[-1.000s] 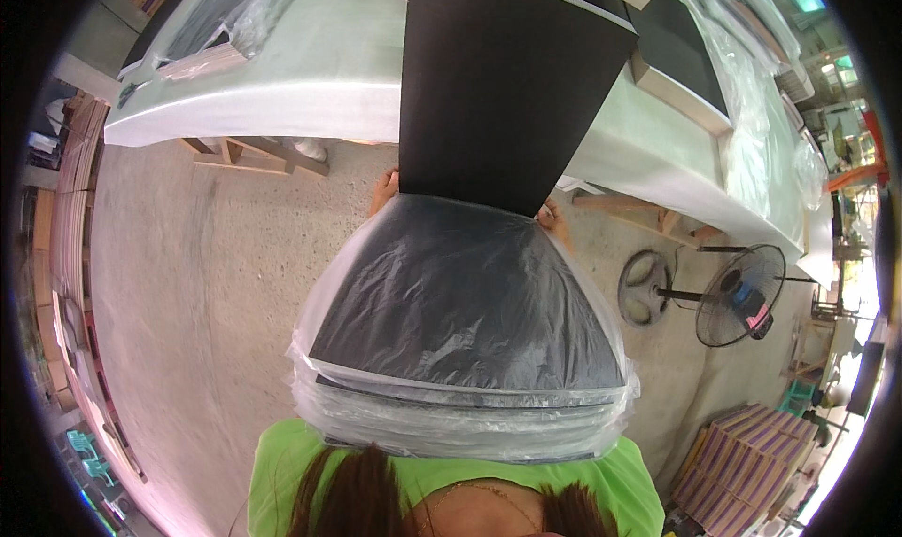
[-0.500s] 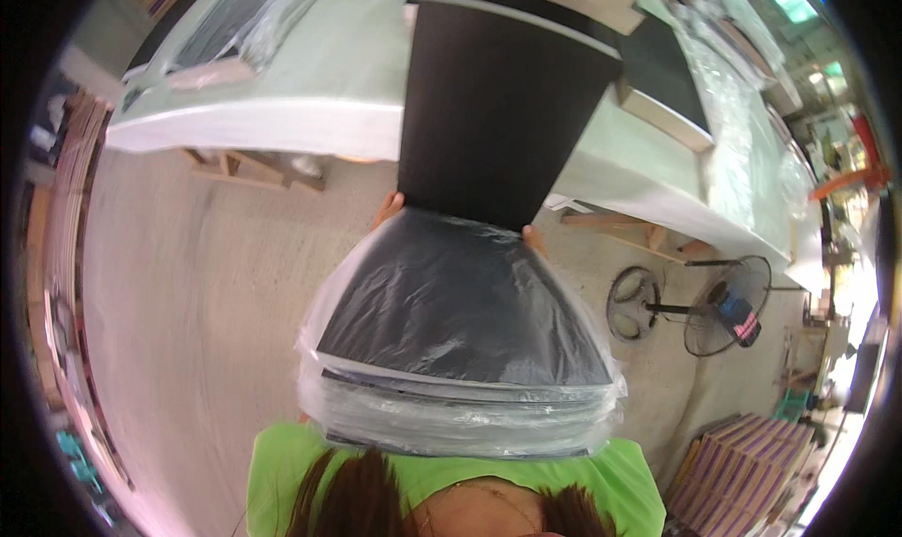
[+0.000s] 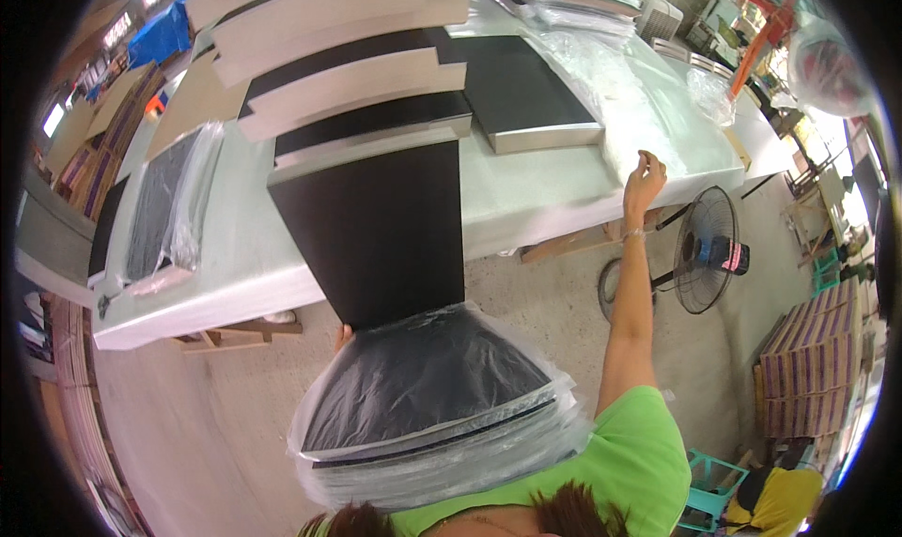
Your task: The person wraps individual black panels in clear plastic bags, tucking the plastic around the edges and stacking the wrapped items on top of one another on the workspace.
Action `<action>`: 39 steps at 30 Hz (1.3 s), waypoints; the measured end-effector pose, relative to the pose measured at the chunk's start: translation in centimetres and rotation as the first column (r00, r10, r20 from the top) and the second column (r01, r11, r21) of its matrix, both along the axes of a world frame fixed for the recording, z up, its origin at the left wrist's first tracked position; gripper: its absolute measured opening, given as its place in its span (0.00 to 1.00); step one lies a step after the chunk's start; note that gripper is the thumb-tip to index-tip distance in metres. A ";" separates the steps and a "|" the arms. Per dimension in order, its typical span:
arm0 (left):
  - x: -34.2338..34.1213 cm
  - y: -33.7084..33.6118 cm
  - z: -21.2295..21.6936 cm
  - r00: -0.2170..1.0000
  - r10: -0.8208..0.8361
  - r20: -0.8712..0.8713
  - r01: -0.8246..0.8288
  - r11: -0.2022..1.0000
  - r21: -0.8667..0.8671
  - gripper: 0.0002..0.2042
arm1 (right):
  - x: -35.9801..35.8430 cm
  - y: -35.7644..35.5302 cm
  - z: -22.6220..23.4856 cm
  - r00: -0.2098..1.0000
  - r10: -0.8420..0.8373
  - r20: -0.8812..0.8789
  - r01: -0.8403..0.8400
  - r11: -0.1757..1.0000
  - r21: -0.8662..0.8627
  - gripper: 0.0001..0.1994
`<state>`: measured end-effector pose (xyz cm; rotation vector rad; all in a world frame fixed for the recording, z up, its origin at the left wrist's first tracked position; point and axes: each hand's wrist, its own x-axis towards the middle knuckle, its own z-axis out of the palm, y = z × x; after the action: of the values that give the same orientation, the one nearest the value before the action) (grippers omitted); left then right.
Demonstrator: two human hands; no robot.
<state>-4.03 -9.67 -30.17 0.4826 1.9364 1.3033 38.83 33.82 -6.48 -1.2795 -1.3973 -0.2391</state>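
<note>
A black flat panel (image 3: pixel 395 227) slopes down from the pale-edged panels on the table. Its lower edge meets a stack of dark panels in clear plastic (image 3: pixel 432 377), which leans against my chest. Whether the black panel runs into the plastic I cannot tell. At the left end of that meeting line, the fingertips of my left hand (image 3: pixel 345 336) show against the edge; the rest is hidden behind. My right hand (image 3: pixel 645 182) is stretched out over the table's front edge, beside a spread of clear plastic film (image 3: pixel 611 105). Its fingers are loosely bent, with nothing visible in them.
Several black-topped, pale-sided panels (image 3: pixel 366 95) lie in rows on the white-covered table (image 3: pixel 240 279). Another black panel (image 3: pixel 526 86) lies to their right. A plastic-wrapped panel (image 3: pixel 169 203) is at the left. A fan (image 3: pixel 707 250) and stacked striped bundles (image 3: pixel 808 363) stand at right.
My right hand has left the panel's edge and reached out right, near the plastic film. My left hand stays at the edge. The view has shifted, showing more of the table.
</note>
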 end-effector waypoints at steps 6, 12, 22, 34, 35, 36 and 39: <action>-1.2 -0.6 0.0 0.999 0.042 -0.030 -0.041 0.999 0.014 0.14 | 3.0 7.3 -3.5 0.996 0.018 0.089 0.021 0.909 -0.416 0.11; -2.6 -1.5 0.9 0.988 0.126 -0.086 -0.115 0.985 0.129 0.14 | 3.0 7.2 -2.7 0.966 -0.025 -0.258 -0.063 0.943 -0.326 0.14; -4.5 1.5 13.7 0.881 0.236 -0.410 -0.009 0.875 0.484 0.12 | 2.3 6.7 -0.1 0.809 -0.019 0.587 0.315 0.858 -0.406 0.24; -0.3 4.9 22.5 0.651 0.002 -0.759 0.279 0.929 0.242 0.10 | -0.6 9.5 -0.8 0.809 -0.054 0.585 0.305 0.890 -0.339 0.05; 0.1 4.9 23.0 0.616 -0.032 -0.787 0.320 0.923 0.213 0.10 | -0.9 9.4 -0.6 0.853 -0.092 0.513 0.281 0.910 -0.304 0.05; 0.4 5.1 23.4 0.621 -0.035 -0.783 0.327 0.920 0.218 0.12 | -1.1 9.4 -0.4 0.891 -0.127 0.435 0.262 0.927 -0.267 0.05; -0.1 5.9 24.1 0.590 -0.055 -0.806 0.376 0.901 0.214 0.12 | -0.4 9.9 1.0 0.980 -0.111 0.166 0.146 0.965 -0.216 0.05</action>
<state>-4.13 -3.78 -6.10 1.6945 2.1768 1.4089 38.43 43.70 -5.44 -1.5719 -1.5057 -0.2772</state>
